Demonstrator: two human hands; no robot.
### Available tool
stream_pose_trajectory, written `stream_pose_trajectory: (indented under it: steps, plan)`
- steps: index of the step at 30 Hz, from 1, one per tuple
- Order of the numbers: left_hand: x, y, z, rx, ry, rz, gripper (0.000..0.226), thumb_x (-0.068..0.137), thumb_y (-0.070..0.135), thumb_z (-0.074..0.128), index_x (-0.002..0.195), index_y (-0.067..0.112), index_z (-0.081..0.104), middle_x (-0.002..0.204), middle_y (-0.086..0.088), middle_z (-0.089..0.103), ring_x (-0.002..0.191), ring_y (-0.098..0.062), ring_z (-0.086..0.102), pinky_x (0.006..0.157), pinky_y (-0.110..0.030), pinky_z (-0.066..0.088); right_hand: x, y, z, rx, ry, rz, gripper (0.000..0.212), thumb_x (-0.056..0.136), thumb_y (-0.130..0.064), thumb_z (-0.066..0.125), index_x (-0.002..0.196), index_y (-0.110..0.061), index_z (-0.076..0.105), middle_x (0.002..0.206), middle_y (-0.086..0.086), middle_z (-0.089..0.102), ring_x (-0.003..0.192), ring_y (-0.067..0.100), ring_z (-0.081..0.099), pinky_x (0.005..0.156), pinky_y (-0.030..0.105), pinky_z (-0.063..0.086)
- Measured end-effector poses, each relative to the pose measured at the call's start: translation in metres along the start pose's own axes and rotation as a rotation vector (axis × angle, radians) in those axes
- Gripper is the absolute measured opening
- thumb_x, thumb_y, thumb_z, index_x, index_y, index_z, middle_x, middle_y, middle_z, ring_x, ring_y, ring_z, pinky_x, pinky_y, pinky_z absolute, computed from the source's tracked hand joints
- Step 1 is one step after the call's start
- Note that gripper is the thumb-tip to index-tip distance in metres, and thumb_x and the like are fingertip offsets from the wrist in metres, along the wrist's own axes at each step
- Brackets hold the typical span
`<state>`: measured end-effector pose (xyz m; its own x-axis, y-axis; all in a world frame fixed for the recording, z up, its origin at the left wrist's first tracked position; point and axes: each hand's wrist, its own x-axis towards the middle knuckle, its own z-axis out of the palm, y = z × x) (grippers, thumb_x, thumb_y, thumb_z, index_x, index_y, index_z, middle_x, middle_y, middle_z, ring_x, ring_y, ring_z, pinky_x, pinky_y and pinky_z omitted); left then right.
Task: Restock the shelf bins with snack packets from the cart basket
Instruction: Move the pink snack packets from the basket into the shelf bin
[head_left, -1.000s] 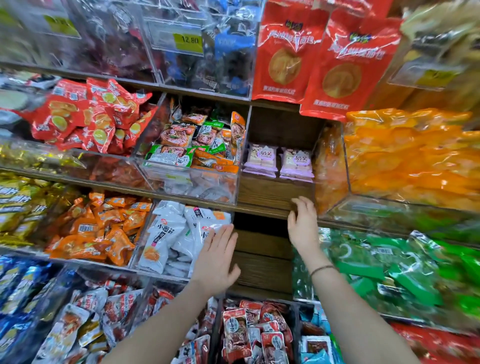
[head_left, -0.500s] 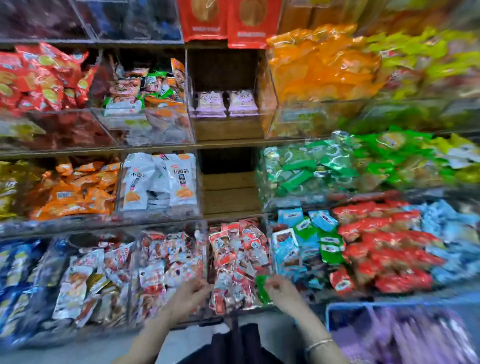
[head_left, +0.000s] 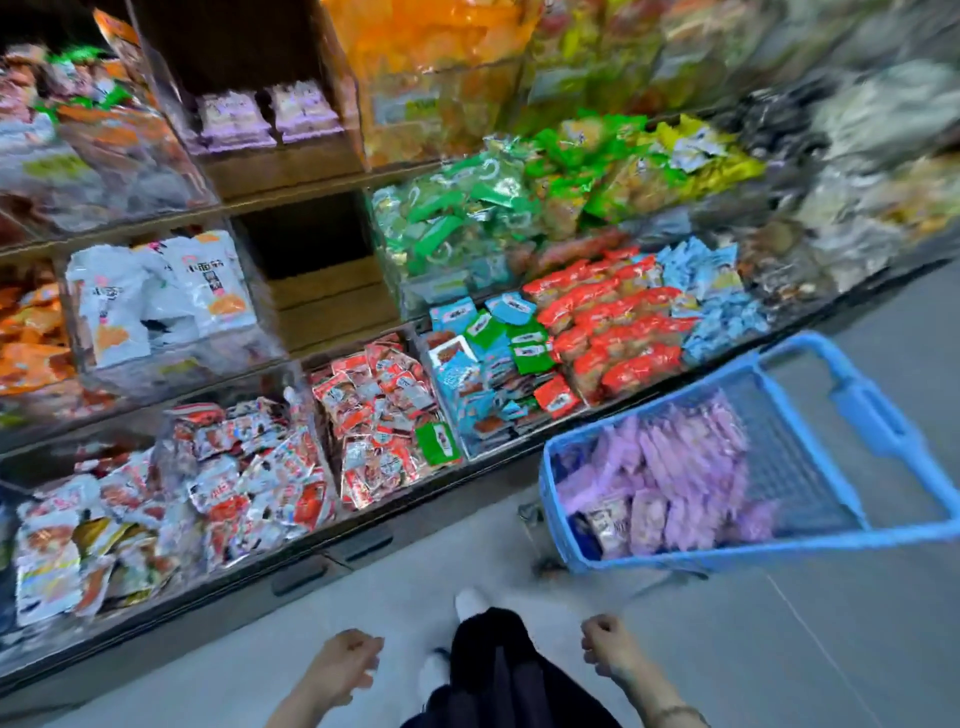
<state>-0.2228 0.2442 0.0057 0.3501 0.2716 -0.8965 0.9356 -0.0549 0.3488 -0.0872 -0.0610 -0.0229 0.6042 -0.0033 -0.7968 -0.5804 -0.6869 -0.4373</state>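
A blue cart basket (head_left: 779, 544) stands on the floor at the right, with many purple snack packets (head_left: 675, 478) lying in it. Two small stacks of similar purple packets (head_left: 265, 111) sit in a wooden shelf compartment at the upper left. My left hand (head_left: 343, 665) and my right hand (head_left: 605, 647) hang low at the bottom of the view, away from the shelf and the basket. The fingers of both are loosely curled and hold nothing.
A bare wooden compartment (head_left: 322, 291) lies below the purple stacks. Clear bins of white packets (head_left: 156, 296), green packets (head_left: 457, 218) and red packets (head_left: 374, 415) fill the shelves around it. Grey floor (head_left: 779, 649) spreads in front; my dark trousers (head_left: 498, 670) show between the hands.
Both hands have dropped from the shelf bins to hang low over the floor. The view has swung down and right, and the blue basket has come into sight.
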Motion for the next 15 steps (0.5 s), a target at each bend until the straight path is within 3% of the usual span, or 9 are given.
stream_pose_trajectory:
  steps: [5, 13, 15]
  plan:
    - [-0.003, 0.026, 0.039, 0.059, 0.003, 0.074, 0.016, 0.095, 0.024, 0.053, 0.092, 0.008, 0.057, 0.082, -0.005, 0.060, 0.060, -0.017, 0.053, 0.053, -0.022, 0.029, 0.009, 0.031, -0.047, 0.087, 0.100, 0.055, 0.031, 0.090, -0.001, 0.044, 0.062, -0.015, 0.042, 0.058, 0.005, 0.041, 0.049, 0.015, 0.038, 0.047, 0.019, 0.026]
    - [0.009, 0.099, 0.131, 0.184, -0.051, 0.176, 0.014, 0.095, 0.021, 0.051, 0.089, 0.009, 0.055, 0.086, -0.005, 0.058, 0.070, -0.017, 0.055, 0.046, -0.016, 0.035, 0.060, 0.028, -0.158, 0.087, 0.183, -0.021, 0.023, 0.090, -0.008, 0.047, 0.068, -0.015, 0.047, 0.064, 0.005, 0.049, 0.058, 0.019, 0.046, 0.057, 0.028, 0.033]
    - [0.015, 0.118, 0.162, 0.202, -0.040, 0.188, 0.013, 0.094, 0.020, 0.051, 0.087, 0.010, 0.055, 0.086, -0.005, 0.058, 0.073, -0.019, 0.055, 0.050, -0.020, 0.035, 0.075, 0.023, -0.191, 0.041, 0.206, -0.054, 0.025, 0.089, -0.008, 0.048, 0.065, -0.015, 0.048, 0.061, 0.005, 0.052, 0.058, 0.019, 0.047, 0.061, 0.030, 0.036]
